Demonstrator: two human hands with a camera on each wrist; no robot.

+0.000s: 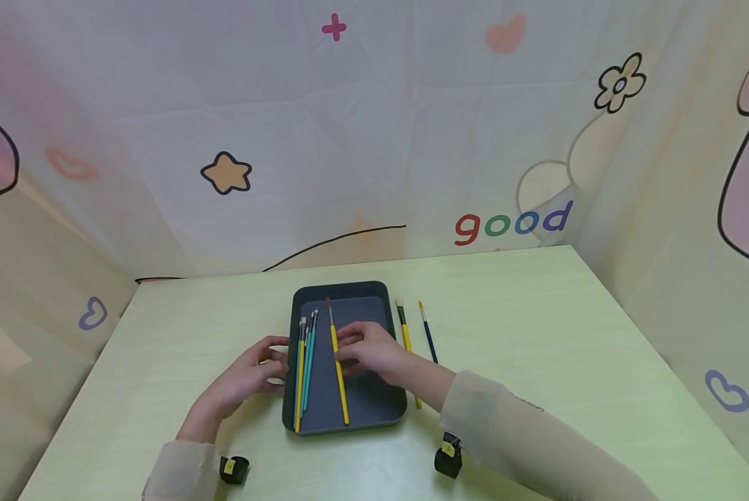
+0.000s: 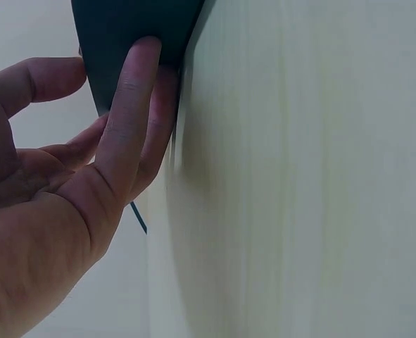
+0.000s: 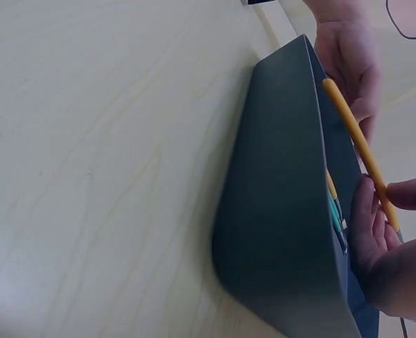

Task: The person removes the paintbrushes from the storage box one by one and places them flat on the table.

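Note:
My right hand pinches a paintbrush with a yellow handle and reddish tip between thumb and fingers. The brush is over a dark rectangular tray, its tip toward the far end. In the right wrist view, the yellow handle slants up above the tray's rim. Along the tray's left side lie several other brushes, one yellow and others teal. My left hand rests its fingers against the tray's left outer wall; the left wrist view shows extended fingertips on that wall.
To the tray's right, a yellow-handled brush and a dark blue brush lie on the pale table, partly hidden by my right arm. Small black blocks with yellow marks appear by the left wrist and below the right forearm.

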